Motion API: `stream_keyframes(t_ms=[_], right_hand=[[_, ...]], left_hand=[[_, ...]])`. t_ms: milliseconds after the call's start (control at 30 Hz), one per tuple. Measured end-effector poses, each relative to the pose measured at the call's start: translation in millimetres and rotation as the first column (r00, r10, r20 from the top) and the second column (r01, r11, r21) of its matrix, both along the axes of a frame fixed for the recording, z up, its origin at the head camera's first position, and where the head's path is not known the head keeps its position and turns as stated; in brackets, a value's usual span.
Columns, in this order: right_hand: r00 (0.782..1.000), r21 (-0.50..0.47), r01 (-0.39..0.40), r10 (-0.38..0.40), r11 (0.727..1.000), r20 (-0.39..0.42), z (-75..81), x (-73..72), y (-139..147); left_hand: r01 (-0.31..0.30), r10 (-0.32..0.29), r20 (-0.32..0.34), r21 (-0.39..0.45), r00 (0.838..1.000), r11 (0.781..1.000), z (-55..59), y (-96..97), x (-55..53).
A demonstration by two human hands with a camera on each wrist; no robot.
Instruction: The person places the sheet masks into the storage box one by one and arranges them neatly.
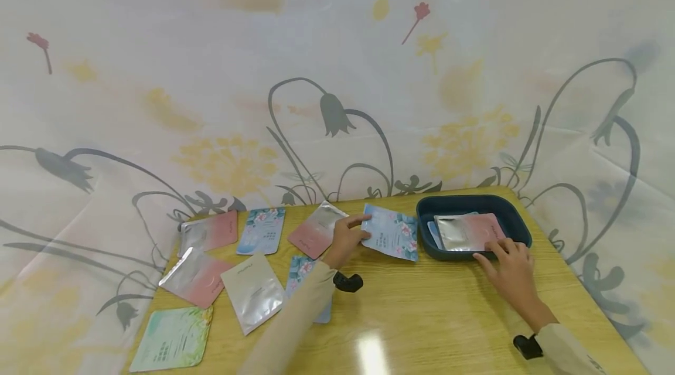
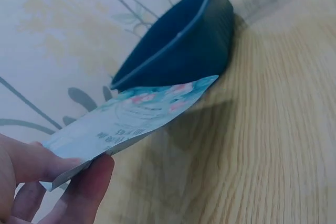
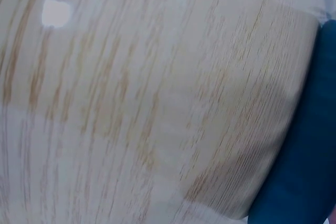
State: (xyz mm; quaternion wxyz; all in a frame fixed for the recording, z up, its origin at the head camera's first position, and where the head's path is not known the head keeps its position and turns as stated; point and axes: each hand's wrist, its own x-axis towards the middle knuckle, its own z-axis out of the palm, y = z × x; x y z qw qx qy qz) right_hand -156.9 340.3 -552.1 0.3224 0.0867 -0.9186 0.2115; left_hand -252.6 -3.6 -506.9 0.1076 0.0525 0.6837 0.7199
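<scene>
As left fingers pinch a floral packet, right fingers grasp a bin's rim, pink packet inside

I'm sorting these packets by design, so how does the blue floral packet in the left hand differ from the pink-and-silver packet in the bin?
The blue floral packet has pink blossoms printed on pale blue; the pink-and-silver packet is part pink, part shiny silver.
The blue floral packet is pinched in the left hand, raised off the table; the pink-and-silver packet lies in the dark blue bin.
Both are thin, roughly rectangular packets.
</scene>
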Motion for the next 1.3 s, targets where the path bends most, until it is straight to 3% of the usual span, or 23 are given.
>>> stream_keyframes(t_ms=[67, 133, 300, 667, 933, 1300], right_hand=[[1.0, 0.001, 0.001, -0.001, 1.0, 0.0, 0.3, 0.6, 0.8], [1.0, 0.001, -0.001, 0.001, 1.0, 0.0, -0.2, 0.8, 1.4], [1.0, 0.004, -0.004, 0.004, 1.0, -0.004, -0.9, 0.2, 2.0], [1.0, 0.006, -0.011, 0.011, 1.0, -0.01, -1.3, -0.8, 2.4], [1.0, 0.008, -0.005, 0.005, 1.0, -0.012, -2.9, 1.0, 3.7], [1.0, 0.004, 0.009, -0.009, 1.0, -0.009, -2.9, 0.1, 2.9]], left_hand=[[0.005, -0.005, 0.02, 0.028, 1.0, 1.0, 11.2, -1.2, 4.9], [0.0, -0.002, 0.04, 0.046, 0.999, 0.999, 13.8, -2.1, 5.0], [-0.045, 0.036, 0.076, 0.109, 0.996, 0.993, 7.6, -0.8, 1.2], [-0.093, 0.073, 0.127, 0.153, 0.989, 0.984, 21.8, 7.3, 4.4], [-0.135, 0.101, 0.196, 0.171, 0.975, 0.976, 27.7, 19.9, 9.9], [-0.127, 0.086, 0.187, 0.22, 0.979, 0.967, 33.4, 48.6, 10.8]])
